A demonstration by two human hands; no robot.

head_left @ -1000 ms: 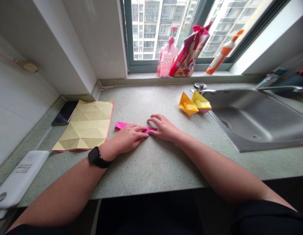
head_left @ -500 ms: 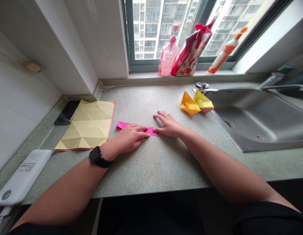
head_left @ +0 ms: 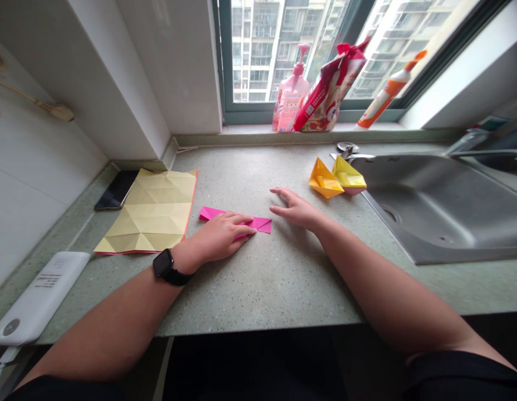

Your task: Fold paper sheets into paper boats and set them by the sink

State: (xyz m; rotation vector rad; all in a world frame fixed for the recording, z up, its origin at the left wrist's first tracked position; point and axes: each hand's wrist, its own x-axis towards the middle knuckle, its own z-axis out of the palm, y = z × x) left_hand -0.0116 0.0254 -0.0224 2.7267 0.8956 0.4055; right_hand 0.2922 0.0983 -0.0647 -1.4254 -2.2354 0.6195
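Observation:
A narrow folded strip of pink paper (head_left: 264,224) lies on the counter, its left end slightly raised and a diagonal fold at its right end. My left hand (head_left: 229,234), with a black watch on the wrist, rests on the strip's middle and covers that part. Its fingers are stretched out and press the paper down. Just right of the strip is my right hand (head_left: 298,209), apart from the paper, fingers spread and nothing in them. Beyond it stand two folded paper boats, one orange (head_left: 323,181) and one yellow (head_left: 349,174).
Creased yellowish paper sheets (head_left: 152,209) lie at left, overlapping a dark phone (head_left: 116,189). A white power bank (head_left: 43,295) with a cable sits near the front left edge. The steel sink (head_left: 429,206) is at right. A pink pump bottle (head_left: 290,103) stands on the windowsill.
My right hand has let go of the strip's right end and moved off to the right, uncovering the diagonal fold. My left hand stays in place on the paper.

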